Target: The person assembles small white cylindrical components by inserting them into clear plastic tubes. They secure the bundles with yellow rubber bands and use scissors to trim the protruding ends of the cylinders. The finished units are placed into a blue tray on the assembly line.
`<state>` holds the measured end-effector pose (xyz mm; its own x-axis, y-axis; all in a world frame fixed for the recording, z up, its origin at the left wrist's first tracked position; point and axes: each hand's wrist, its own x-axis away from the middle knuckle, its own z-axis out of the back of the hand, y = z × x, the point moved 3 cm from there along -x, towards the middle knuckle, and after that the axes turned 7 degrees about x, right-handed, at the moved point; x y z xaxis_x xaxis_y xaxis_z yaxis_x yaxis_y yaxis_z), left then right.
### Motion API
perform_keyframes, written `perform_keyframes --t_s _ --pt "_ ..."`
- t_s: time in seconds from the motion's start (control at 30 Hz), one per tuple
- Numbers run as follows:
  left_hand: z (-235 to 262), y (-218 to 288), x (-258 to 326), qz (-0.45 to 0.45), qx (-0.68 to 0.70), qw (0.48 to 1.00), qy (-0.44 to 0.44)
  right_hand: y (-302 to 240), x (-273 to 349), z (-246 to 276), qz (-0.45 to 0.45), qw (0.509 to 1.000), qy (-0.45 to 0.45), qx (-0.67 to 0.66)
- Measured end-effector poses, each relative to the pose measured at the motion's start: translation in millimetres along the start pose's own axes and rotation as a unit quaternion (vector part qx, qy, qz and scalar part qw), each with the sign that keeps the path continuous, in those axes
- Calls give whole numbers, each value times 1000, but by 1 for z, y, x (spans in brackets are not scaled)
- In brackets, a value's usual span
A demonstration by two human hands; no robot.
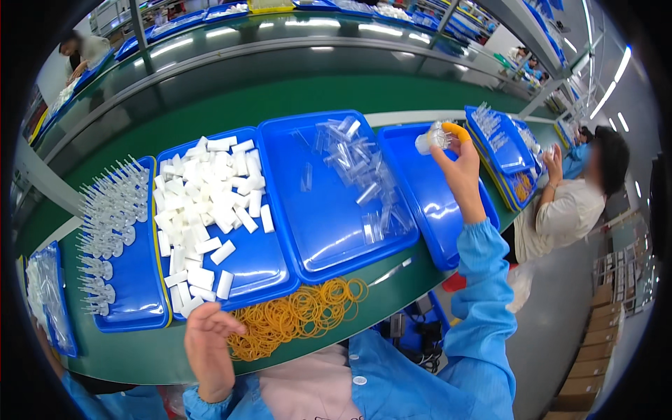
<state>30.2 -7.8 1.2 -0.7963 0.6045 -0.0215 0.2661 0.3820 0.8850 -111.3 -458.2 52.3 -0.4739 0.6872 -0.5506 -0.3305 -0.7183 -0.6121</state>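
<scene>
My right hand [460, 170] is raised over the far right blue tray [437, 224], thumb and fingers closed on a small clear plastic part [432, 138]. An orange cover wraps one of its fingers. My left hand [211, 348] is at the near edge of the table, its fingers loosely bent and nothing visible in them. Those fingertips reach the left end of a loose pile of yellow-brown rubber bands [301, 311]. Just beyond that hand, white foam-like blocks [210, 185] heap up in a blue tray [255, 273].
Clear plastic tubes [357, 164] lie in the middle blue tray [315, 234]. Rows of clear stemmed parts [112, 224] fill the left tray [136, 308]. A thin pale tool [390, 271] rests on the green table. At the right, a person [570, 203] works beside more trays [500, 147].
</scene>
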Motion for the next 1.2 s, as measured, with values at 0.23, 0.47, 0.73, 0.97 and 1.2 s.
perform_keyframes --t_s 0.23,0.47,0.73,0.97,1.2 --pt "49 31 4 -100 -69 987 102 86 -46 -29 38 930 12 365" --pt "116 52 15 -179 -108 941 265 4 -45 -32 114 966 52 225" --pt "141 63 9 -203 -254 904 277 -136 7 -121 259 922 -280 66" --pt "135 69 10 -164 -200 929 266 -84 -11 -221 251 920 -204 222" --pt "160 63 29 -180 -190 924 277 -118 12 -183 204 839 -503 23"
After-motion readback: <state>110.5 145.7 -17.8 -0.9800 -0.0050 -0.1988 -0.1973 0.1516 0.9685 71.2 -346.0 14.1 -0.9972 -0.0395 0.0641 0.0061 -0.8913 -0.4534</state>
